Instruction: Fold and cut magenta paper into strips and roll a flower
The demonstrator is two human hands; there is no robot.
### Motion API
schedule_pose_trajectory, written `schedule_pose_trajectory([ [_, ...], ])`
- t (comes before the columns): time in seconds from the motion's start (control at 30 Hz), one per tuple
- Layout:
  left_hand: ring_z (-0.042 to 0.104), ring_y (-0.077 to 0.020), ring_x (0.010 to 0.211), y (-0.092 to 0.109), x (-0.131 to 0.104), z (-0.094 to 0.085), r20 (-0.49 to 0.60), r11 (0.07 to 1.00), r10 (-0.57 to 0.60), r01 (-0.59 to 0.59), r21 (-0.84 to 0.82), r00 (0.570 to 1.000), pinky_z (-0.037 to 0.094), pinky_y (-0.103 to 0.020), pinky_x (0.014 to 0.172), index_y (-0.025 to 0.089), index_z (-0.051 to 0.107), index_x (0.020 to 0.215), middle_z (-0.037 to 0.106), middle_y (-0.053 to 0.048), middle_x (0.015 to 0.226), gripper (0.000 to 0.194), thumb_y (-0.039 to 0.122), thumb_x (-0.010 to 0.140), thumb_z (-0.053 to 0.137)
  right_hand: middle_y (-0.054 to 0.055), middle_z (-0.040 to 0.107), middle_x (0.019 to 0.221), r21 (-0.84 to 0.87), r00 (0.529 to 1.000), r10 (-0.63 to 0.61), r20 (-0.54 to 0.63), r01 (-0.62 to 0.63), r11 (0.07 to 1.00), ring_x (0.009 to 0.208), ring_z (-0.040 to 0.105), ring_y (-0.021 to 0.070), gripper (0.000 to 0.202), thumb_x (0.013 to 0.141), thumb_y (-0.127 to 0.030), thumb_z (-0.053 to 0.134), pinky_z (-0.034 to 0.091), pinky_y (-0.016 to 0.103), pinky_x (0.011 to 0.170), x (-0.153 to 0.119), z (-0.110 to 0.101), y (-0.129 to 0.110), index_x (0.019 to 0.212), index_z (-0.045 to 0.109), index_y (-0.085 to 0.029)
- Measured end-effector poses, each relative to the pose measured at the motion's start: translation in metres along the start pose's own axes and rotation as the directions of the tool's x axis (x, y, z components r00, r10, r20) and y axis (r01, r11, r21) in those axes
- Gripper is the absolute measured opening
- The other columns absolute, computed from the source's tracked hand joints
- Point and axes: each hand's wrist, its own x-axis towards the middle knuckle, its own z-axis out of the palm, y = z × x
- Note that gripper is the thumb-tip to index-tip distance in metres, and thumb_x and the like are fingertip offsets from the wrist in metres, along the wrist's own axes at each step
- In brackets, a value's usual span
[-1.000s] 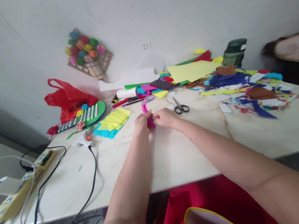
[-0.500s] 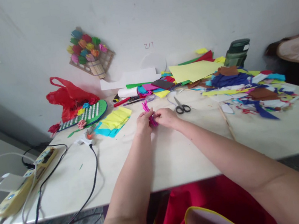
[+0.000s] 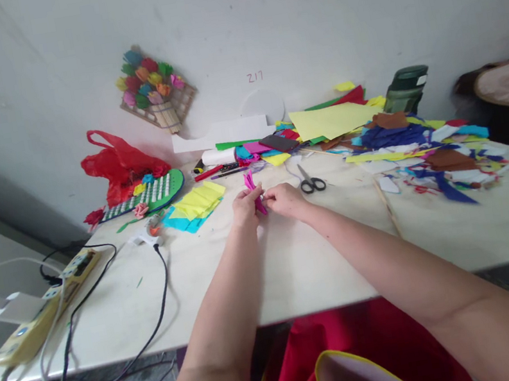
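A strip of bright pink paper [image 3: 249, 181], gathered into folds, stands between my two hands above the white table. My left hand [image 3: 244, 208] is closed around its middle, with thumb and fingers pinching the folds. Close against the paper's right side, my right hand [image 3: 286, 199] is closed in a pinch; what its fingertips hold is too small to make out. Black-handled scissors [image 3: 313, 184] lie just right of that hand. Left of my hands, yellow paper sheets [image 3: 200, 200] rest on blue sheets [image 3: 184, 223].
A glue gun [image 3: 148, 234] with a black cable lies left, near a power strip [image 3: 45, 310]. Paper scraps [image 3: 449, 161] and a wooden stick [image 3: 387, 207] are on the right. Behind stand a green bottle [image 3: 406, 90] and a red plastic bag [image 3: 120, 164].
My hands stay almost in place around the pink paper, whose lower folds look slightly narrower. The whole view has shifted very slightly.
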Motion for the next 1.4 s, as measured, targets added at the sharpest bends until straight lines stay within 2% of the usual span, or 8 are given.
schedule_pose_trajectory([
  [0.37, 0.048, -0.0076, 0.039, -0.003, 0.003, -0.002, 0.025, 0.998, 0.019, -0.021, 0.051, 0.999, 0.033, -0.021, 0.040, 0.015, 0.048, 0.059, 0.059, 0.000, 0.053, 0.035, 0.026, 0.051, 0.080, 0.001, 0.059, 0.059, 0.144, 0.999, -0.007, 0.053, 0.000, 0.990, 0.058, 0.050, 0.0124, 0.017, 0.068, -0.023, 0.052, 0.029, 0.023, 0.052, 0.002, -0.002, 0.003, 0.062, 0.066, -0.017],
  [0.7, 0.043, -0.0048, 0.040, -0.005, 0.005, -0.003, 0.008, 0.997, 0.062, -0.062, 0.051, 0.998, 0.031, -0.020, 0.041, 0.014, 0.050, 0.057, 0.056, 0.002, 0.050, 0.033, 0.029, 0.052, 0.080, 0.003, 0.063, 0.068, 0.219, 0.995, 0.039, -0.089, -0.019, 0.976, 0.068, 0.056, 0.0155, 0.014, 0.069, -0.022, 0.054, 0.035, 0.024, 0.057, 0.003, -0.001, 0.001, 0.063, 0.065, -0.017],
  [0.77, 0.042, -0.0050, 0.039, -0.006, 0.006, -0.003, 0.012, 0.997, 0.059, -0.059, 0.042, 0.998, 0.030, -0.020, 0.040, 0.014, 0.050, 0.058, 0.054, 0.003, 0.047, 0.035, 0.031, 0.052, 0.080, 0.003, 0.061, 0.064, 0.369, 0.994, 0.098, -0.045, -0.074, 0.926, 0.065, 0.057, 0.0151, 0.011, 0.068, -0.020, 0.053, 0.037, 0.023, 0.053, 0.003, -0.001, -0.001, 0.063, 0.062, -0.016],
  [0.87, 0.043, -0.0061, 0.037, -0.007, 0.007, -0.004, 0.018, 0.998, 0.046, -0.047, 0.036, 0.999, 0.029, -0.021, 0.039, 0.015, 0.048, 0.058, 0.053, 0.003, 0.046, 0.038, 0.033, 0.050, 0.080, 0.000, 0.056, 0.055, 0.622, 0.970, 0.185, 0.157, -0.243, 0.744, 0.052, 0.056, 0.0133, 0.006, 0.069, -0.016, 0.052, 0.036, 0.021, 0.043, 0.003, 0.001, -0.004, 0.065, 0.056, -0.016],
  [0.97, 0.044, -0.0067, 0.038, -0.009, 0.009, -0.005, 0.025, 0.997, 0.050, -0.051, 0.051, 0.998, 0.030, -0.021, 0.039, 0.016, 0.048, 0.059, 0.056, 0.002, 0.051, 0.038, 0.034, 0.050, 0.080, -0.002, 0.056, 0.051, 0.717, 0.948, 0.174, 0.268, -0.316, 0.621, 0.042, 0.052, 0.0104, 0.005, 0.068, -0.013, 0.053, 0.034, 0.020, 0.037, 0.003, 0.002, -0.003, 0.065, 0.054, -0.016],
  [1.13, 0.044, -0.0071, 0.041, -0.013, 0.015, -0.009, 0.025, 0.961, 0.113, -0.116, 0.251, 0.993, 0.030, -0.021, 0.042, 0.014, 0.055, 0.063, 0.053, 0.002, 0.050, 0.037, 0.044, 0.057, 0.075, -0.003, 0.053, 0.047, 0.741, 0.964, 0.149, 0.219, -0.263, 0.618, 0.037, 0.044, 0.0078, 0.009, 0.066, -0.010, 0.054, 0.035, 0.019, 0.035, 0.006, 0.000, 0.003, 0.058, 0.053, -0.015],
  [1.27, 0.045, -0.0076, 0.043, -0.015, 0.016, -0.011, 0.007, 0.863, 0.244, -0.220, 0.455, 0.970, 0.031, -0.020, 0.045, 0.016, 0.062, 0.083, 0.052, 0.004, 0.049, 0.043, 0.050, 0.060, 0.072, -0.003, 0.052, 0.046, 0.781, 0.982, 0.085, 0.167, -0.184, 0.597, 0.037, 0.044, 0.0071, 0.011, 0.067, -0.013, 0.054, 0.036, 0.019, 0.035, 0.006, -0.001, 0.005, 0.055, 0.053, -0.014],
  [1.4, 0.042, -0.0077, 0.042, -0.014, 0.014, -0.008, 0.076, 0.794, 0.289, -0.283, 0.538, 0.954, 0.029, -0.019, 0.045, 0.018, 0.064, 0.089, 0.052, 0.003, 0.047, 0.039, 0.049, 0.066, 0.068, -0.002, 0.053, 0.046, 0.824, 0.989, 0.064, 0.136, -0.149, 0.547, 0.036, 0.042, 0.0063, 0.011, 0.066, -0.015, 0.054, 0.034, 0.018, 0.034, 0.007, -0.001, 0.008, 0.056, 0.053, -0.014],
])
